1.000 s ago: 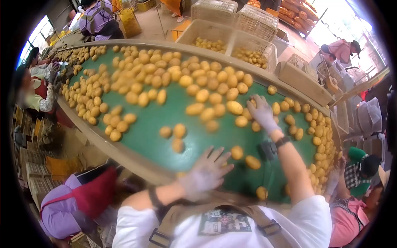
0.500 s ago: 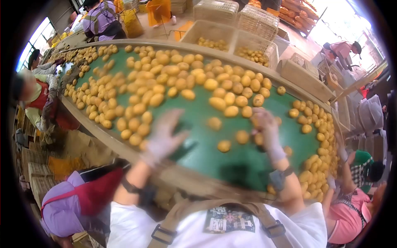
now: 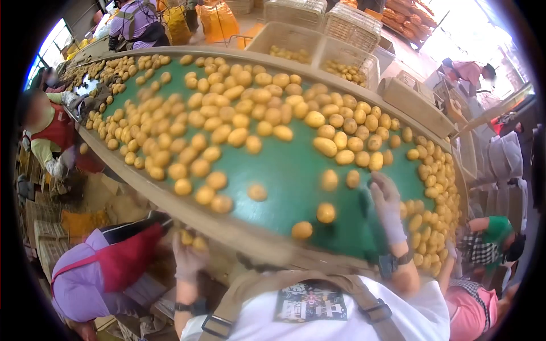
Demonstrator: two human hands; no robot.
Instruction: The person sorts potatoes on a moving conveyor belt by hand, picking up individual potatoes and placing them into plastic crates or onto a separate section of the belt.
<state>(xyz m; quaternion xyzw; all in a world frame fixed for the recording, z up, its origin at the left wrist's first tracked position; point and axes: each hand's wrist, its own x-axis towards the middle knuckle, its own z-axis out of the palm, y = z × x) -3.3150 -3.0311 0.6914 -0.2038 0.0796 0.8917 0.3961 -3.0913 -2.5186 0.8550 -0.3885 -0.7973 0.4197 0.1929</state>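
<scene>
Many yellow potatoes (image 3: 325, 146) lie spread over a green belt (image 3: 273, 187). My left hand (image 3: 190, 256), in a pale glove, is below the belt's near edge, its fingers curled round a few small potatoes (image 3: 193, 241). Over the right part of the belt is my right hand (image 3: 388, 204), also gloved, with fingers bent and close to the surface. No potato shows in its grasp, though its palm side is hidden. Two single potatoes (image 3: 326, 213) lie to its left, near the belt's near edge.
A wooden rim (image 3: 227, 227) borders the belt. Plastic crates (image 3: 287, 42) with potatoes stand beyond the far edge. Co-workers stand on both sides: a person in a red apron (image 3: 57, 131), one bending in purple (image 3: 102, 273), one in pink (image 3: 472, 304) at the right.
My left hand has moved from above the belt down past its near edge and now holds potatoes. My right hand has shifted slightly right and down. The potatoes on the belt have moved right.
</scene>
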